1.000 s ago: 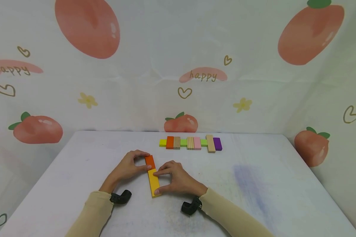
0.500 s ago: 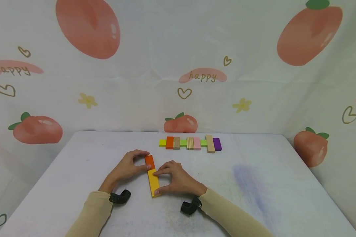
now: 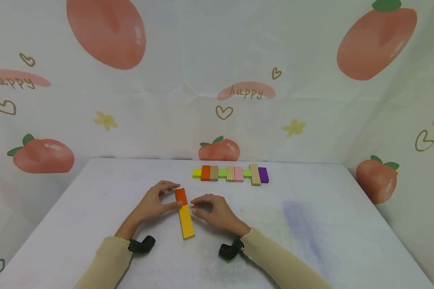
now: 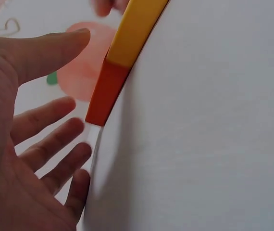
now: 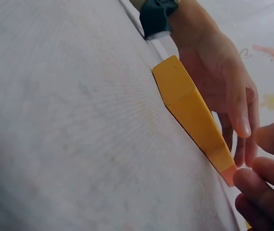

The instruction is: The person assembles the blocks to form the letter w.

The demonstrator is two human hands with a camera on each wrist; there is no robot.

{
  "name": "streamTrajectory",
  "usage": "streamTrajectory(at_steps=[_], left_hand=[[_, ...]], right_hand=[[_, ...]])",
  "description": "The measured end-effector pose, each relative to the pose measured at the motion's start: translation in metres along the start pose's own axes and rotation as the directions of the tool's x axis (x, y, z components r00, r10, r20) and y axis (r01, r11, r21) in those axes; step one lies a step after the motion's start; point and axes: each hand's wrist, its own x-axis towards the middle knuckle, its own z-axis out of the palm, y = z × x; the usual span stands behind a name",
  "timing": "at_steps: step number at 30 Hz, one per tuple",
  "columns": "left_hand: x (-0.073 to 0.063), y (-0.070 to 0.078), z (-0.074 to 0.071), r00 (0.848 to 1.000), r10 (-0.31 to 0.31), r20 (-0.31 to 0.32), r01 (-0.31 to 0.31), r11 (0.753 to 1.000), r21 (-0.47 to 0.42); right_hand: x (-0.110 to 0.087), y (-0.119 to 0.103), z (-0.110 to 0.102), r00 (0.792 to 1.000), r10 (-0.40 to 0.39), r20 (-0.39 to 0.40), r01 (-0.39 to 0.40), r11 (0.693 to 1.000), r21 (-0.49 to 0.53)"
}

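An orange block (image 3: 181,196) and a longer yellow block (image 3: 187,222) lie end to end on the table, in a line running toward the person. My left hand (image 3: 156,202) is spread at the left of the orange block. The left wrist view shows its thumb and fingers apart from that block (image 4: 107,91). To the right of the blocks is my right hand (image 3: 217,212), its fingers loosely bent with nothing held. In the right wrist view, its fingertips (image 5: 252,185) appear close to the orange end; contact there is hard to tell.
Farther back, a row of blocks lies across the white table (image 3: 293,257), from a yellow-green one (image 3: 197,173) to a purple one (image 3: 263,175). Behind the table hangs a white cloth (image 3: 173,128) with printed fruit.
My right hand has let go of the yellow block and drawn its fingers together, away from the block's right side. The left fingers have eased off the orange block. Both blocks stay about in place.
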Motion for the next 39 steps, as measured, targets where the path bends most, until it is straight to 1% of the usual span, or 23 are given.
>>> streamTrajectory(at_steps=[3, 7, 10, 14, 19, 23, 27, 30, 32, 34, 36, 39], left_hand=[[-0.008, 0.004, 0.004, 1.0, 0.002, -0.014, -0.002, 1.0, 0.029], [-0.02, 0.009, 0.01, 1.0, 0.013, -0.011, -0.012, 0.999, 0.049], [-0.026, 0.011, 0.015, 0.999, 0.045, -0.001, -0.045, 0.997, 0.066], [-0.03, 0.01, 0.022, 0.998, 0.067, 0.012, -0.068, 0.992, 0.102], [-0.034, 0.009, 0.026, 0.997, 0.072, 0.022, -0.074, 0.988, 0.138], [-0.034, 0.01, 0.026, 0.997, 0.081, 0.016, -0.083, 0.985, 0.153], [-0.034, 0.011, 0.025, 0.996, 0.088, 0.014, -0.089, 0.983, 0.162], [-0.033, 0.011, 0.025, 0.996, 0.087, 0.012, -0.088, 0.983, 0.163], [-0.033, 0.012, 0.026, 0.996, 0.084, 0.013, -0.085, 0.983, 0.162], [-0.033, 0.012, 0.027, 0.997, 0.076, 0.015, -0.077, 0.984, 0.161], [-0.032, 0.011, 0.027, 0.997, 0.072, 0.018, -0.074, 0.984, 0.161], [-0.032, 0.011, 0.028, 0.997, 0.074, 0.018, -0.076, 0.984, 0.163]], right_hand=[[0.0, 0.001, 0.0, 1.0, 0.0, -0.014, 0.0, 1.0, 0.029], [0.0, 0.002, 0.0, 1.0, -0.007, -0.018, 0.008, 0.998, 0.056], [0.001, 0.003, 0.0, 1.0, -0.015, -0.026, 0.017, 0.997, 0.073], [0.001, 0.003, 0.0, 0.999, -0.017, -0.035, 0.02, 0.995, 0.098], [0.004, 0.003, -0.001, 0.999, -0.005, -0.034, 0.009, 0.991, 0.131], [0.01, 0.0, -0.008, 0.999, -0.007, -0.05, 0.013, 0.994, 0.112], [0.024, 0.0, -0.017, 0.992, -0.04, -0.116, 0.045, 0.998, 0.038], [0.038, 0.002, -0.023, 0.986, -0.056, -0.157, 0.049, 0.998, -0.048], [0.047, 0.002, -0.026, 0.984, -0.052, -0.172, 0.033, 0.993, -0.116], [0.057, 0.004, -0.027, 0.982, -0.049, -0.184, 0.01, 0.978, -0.208], [0.067, 0.005, -0.028, 0.981, -0.037, -0.188, -0.02, 0.955, -0.296], [0.079, 0.005, -0.028, 0.984, -0.003, -0.177, -0.074, 0.902, -0.426]])
